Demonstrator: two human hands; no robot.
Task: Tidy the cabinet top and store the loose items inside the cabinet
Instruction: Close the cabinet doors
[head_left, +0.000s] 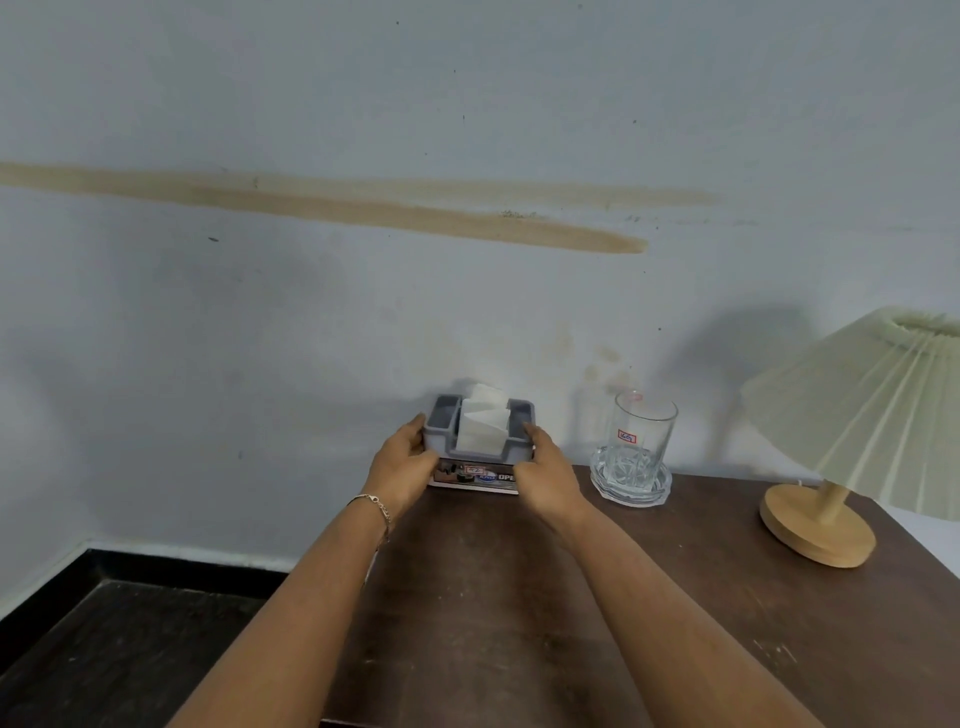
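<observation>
Item held: grey tissue holder (478, 434), at the far edge of the dark wooden cabinet top (493, 597), close against the pale wall (311, 312). Your left hand (402, 465) clasps its left end, fingers curled over the rim; your right hand (550, 470) clasps the right end the same way — both hands closed on the holder, one at each side. White tissues (483, 421) stand up out of the middle slot, between your two hands. Directly beneath the holder, partly covered by your palms, lies a flat printed card or booklet (483, 477); whether the holder rests on it or is lifted just clear cannot be told. Just right of your right hand: a clear glass tumbler (644, 441) with a small red label, standing in a cut-glass dish (631, 491). Further right, well apart from your grip — a table lamp (852, 441) with pleated cream shade and round wooden base. A thin bracelet (375, 506) circles your left wrist.
</observation>
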